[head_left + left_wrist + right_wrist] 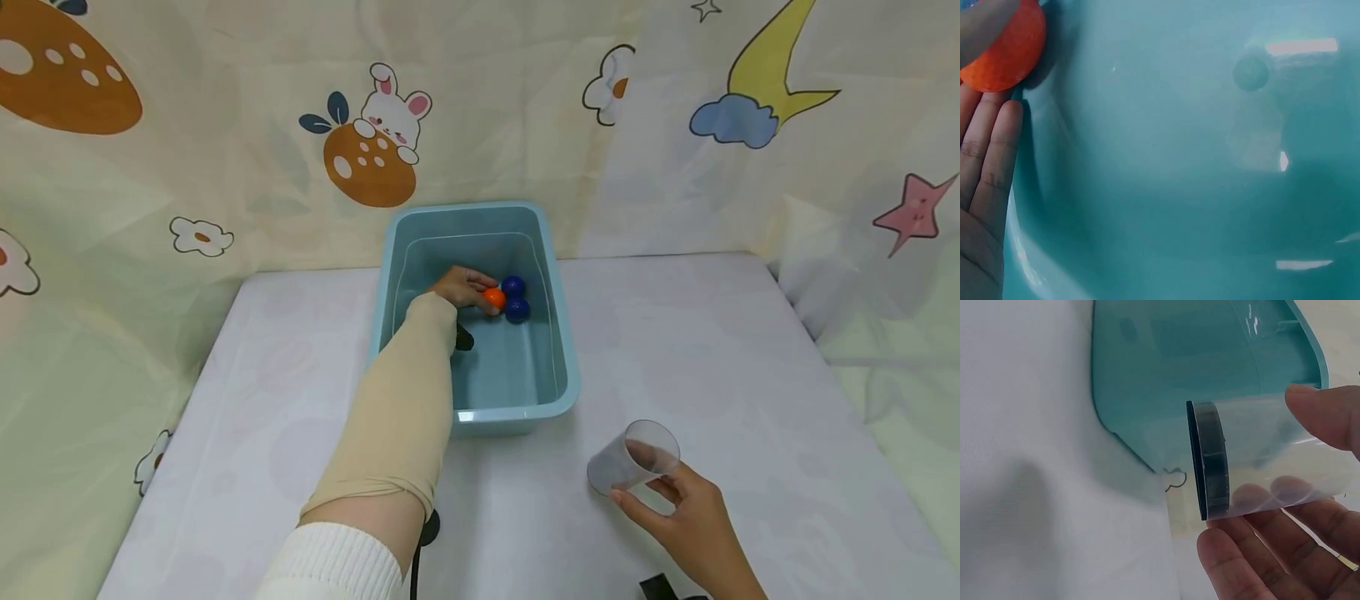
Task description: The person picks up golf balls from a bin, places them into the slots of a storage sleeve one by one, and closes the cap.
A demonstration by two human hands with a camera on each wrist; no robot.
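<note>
Inside the light blue plastic bin [480, 421], my left hand [461, 287] pinches an orange ball [493, 298] between thumb and fingers. Two dark blue balls [516, 310] lie against its right side on the bin floor. The left wrist view shows the thumb over the orange ball [1007, 53] and fingers below it. My right hand [693, 517] grips a clear plastic cup [630, 458] by its side, tilted, to the right of the bin's near corner. A dark band rings one end of the cup [1272, 450] in the right wrist view.
The bin stands at the back of a table covered with a white cloth [720, 358]. Right behind it hangs a patterned curtain [487, 125]. A black cable [415, 571] runs below the left forearm, and a black strap piece [660, 587] sits by the right wrist.
</note>
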